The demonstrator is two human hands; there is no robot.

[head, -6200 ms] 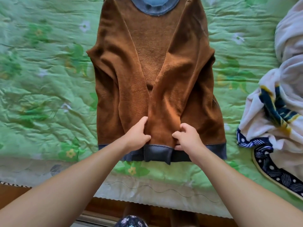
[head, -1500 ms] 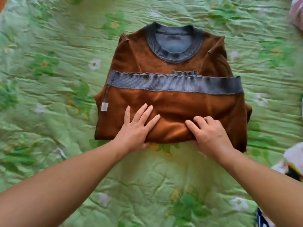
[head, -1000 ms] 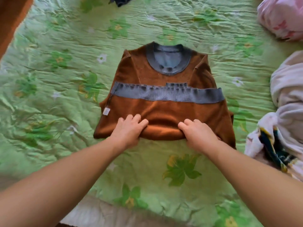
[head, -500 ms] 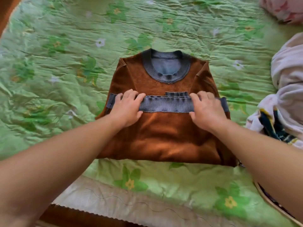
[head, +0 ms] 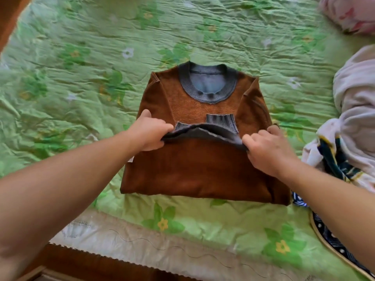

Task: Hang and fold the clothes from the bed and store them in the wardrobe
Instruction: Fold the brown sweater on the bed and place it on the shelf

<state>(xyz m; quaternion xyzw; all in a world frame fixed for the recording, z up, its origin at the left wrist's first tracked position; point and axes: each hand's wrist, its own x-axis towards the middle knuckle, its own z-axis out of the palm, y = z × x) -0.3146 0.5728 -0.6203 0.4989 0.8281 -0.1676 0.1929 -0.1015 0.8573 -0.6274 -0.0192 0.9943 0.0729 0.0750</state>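
Brown sweatshirt (head: 198,169) lies folded in half on the green floral bedspread (head: 81,78), near the bed's front edge, grey collar (head: 207,94) at the far end. L hand (head: 150,132) & R hand (head: 267,151) each pinch the grey ribbed hem (head: 203,134), fingers curled round it, one at either end; the hem arches up off the layer below. Heap of pale clothes (head: 355,98) w/ navy trim sits just beside it on the R; pink bundle (head: 349,13) in the far R corner.

Bright, soft daylight with faint shadows; wide-angle bending and blur toward the edges, centre sharp.
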